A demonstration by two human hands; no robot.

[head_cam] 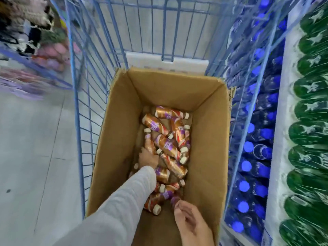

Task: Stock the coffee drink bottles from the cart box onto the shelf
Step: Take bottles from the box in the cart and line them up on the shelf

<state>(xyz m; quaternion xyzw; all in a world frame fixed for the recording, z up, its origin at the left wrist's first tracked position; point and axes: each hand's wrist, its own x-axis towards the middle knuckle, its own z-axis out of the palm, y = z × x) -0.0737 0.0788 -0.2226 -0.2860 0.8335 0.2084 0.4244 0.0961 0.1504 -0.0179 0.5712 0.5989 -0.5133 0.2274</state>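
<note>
Now my left hand [148, 158] is deep down in the box [209, 139]. Its fingers are bent around the near end of one coffee bottle [148, 142]. That bottle lies flat by the left wall of the box. Its long side runs from near to far, and its white cap points away from me. My grey sleeve [124, 201] covers the arm and lies over some other bottles.

My right hand [188, 222] is at the near end of the box. Its fingers are loosely bent and it holds nothing. The fingertips are right by a purple-ended bottle [175, 199]. I cannot tell if they touch it.

The rest of the pile of bottles [170, 148] lies flat and messy on the bottom of the box, all orange, purple and white. They point every which way. The farthest bottle [168, 112] lies left to right with its cap to the right. The middle bottle [174, 166] slants, with its cap to the far left. The close bottle [152, 203] has its cap pointing near.

The box sits in a blue wire cart [85, 103]. Just right of the cart are wrapped packs of blue-capped bottles [255, 139]. Further right are green bottles [308, 132]. On the left is grey floor [35, 148].
</note>
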